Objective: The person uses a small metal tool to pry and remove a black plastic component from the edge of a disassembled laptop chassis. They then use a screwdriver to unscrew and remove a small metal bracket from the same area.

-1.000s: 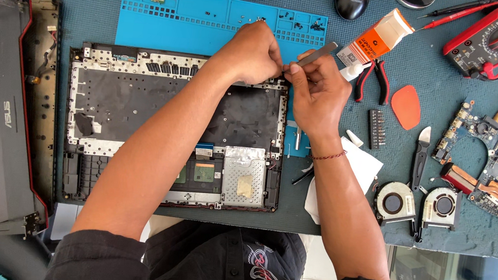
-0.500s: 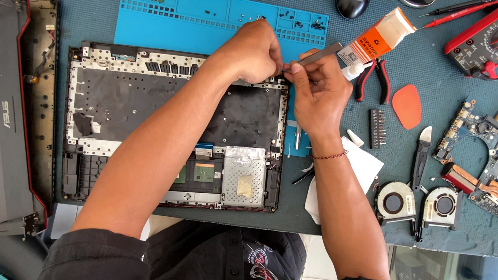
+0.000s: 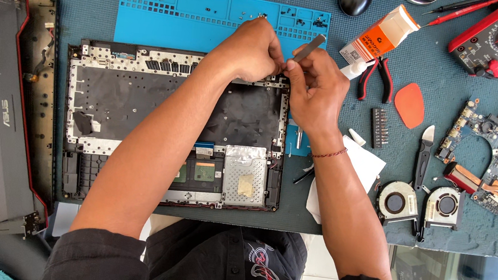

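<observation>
Between the two hands, at the far right corner of the opened laptop base (image 3: 143,105), a thin metal blade tool (image 3: 308,47) is pinched in the right hand (image 3: 317,92), its handle slanting away toward the blue screw mat (image 3: 182,12). The left hand (image 3: 251,52) is curled, fingertips pressed at the same spot. Done well, this probably wants a shallow blade angle, small levering motions, and the left fingers steadying the frame beside the tip. A glue tube (image 3: 377,37) lies just right of the hands.
</observation>
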